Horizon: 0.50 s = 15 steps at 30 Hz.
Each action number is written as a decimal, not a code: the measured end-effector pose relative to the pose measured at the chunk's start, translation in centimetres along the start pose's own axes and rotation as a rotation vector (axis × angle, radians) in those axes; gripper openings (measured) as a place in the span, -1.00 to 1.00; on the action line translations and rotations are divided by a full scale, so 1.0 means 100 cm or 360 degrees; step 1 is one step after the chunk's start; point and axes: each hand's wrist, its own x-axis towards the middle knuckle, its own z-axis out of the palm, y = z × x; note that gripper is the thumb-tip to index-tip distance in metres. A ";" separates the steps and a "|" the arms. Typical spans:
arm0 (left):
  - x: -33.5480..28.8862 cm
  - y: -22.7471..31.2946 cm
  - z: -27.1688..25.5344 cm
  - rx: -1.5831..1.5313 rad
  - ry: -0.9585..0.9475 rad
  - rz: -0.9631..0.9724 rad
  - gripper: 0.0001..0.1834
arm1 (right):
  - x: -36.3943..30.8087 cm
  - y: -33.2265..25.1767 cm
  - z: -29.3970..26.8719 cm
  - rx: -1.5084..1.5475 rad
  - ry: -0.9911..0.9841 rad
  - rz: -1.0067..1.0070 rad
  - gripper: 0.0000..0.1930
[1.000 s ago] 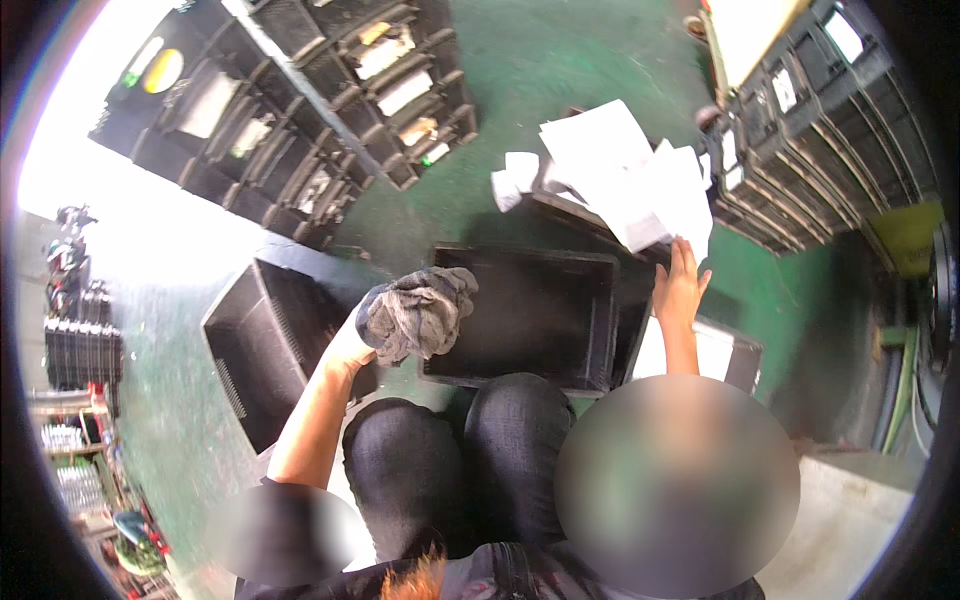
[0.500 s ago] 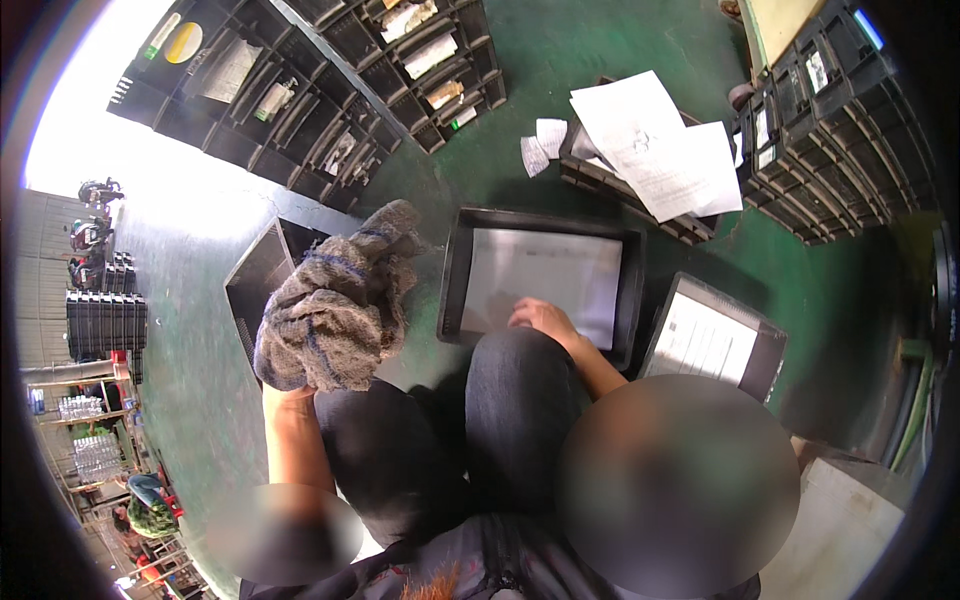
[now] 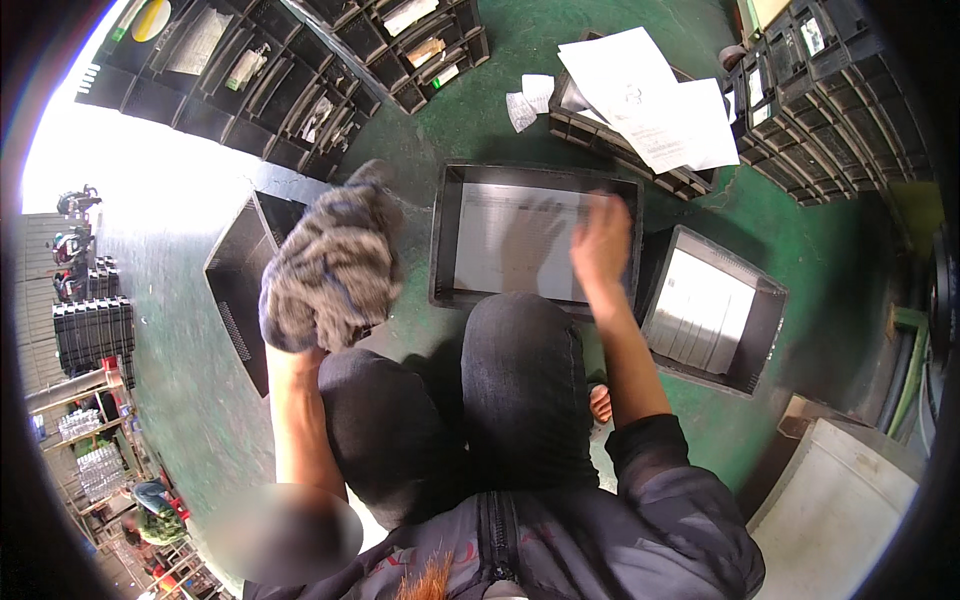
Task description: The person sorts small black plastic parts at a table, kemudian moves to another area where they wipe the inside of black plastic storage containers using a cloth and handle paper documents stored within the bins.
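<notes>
Green concrete floor (image 3: pixel 800 230) spreads under rows of black ribbed plastic crates (image 3: pixel 290 70), with a shallow black tray (image 3: pixel 448 240) holding a pale flat sheet (image 3: pixel 515 240) just ahead of the person's knees. The left hand (image 3: pixel 300 345) clenches a grey rag (image 3: pixel 335 265), raised left of the tray; soft, light and floppy, it looks best bunched in the fist. The right hand (image 3: pixel 600 245) hovers open over the sheet, blurred, grasping nothing.
</notes>
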 end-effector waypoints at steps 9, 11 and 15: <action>0.012 -0.036 0.003 -0.0910 0.0328 -0.0299 -0.57 | 0.082 0.054 -0.076 0.0916 -0.1212 0.1229 -0.28; 0.014 -0.044 -0.002 -0.0990 0.0288 -0.0302 -0.54 | 0.111 0.032 -0.086 0.1178 -0.1420 0.1082 -0.37; 0.017 -0.048 0.001 -0.0939 0.0280 -0.0257 -0.54 | 0.151 -0.042 -0.114 0.1200 -0.1391 0.0713 -0.22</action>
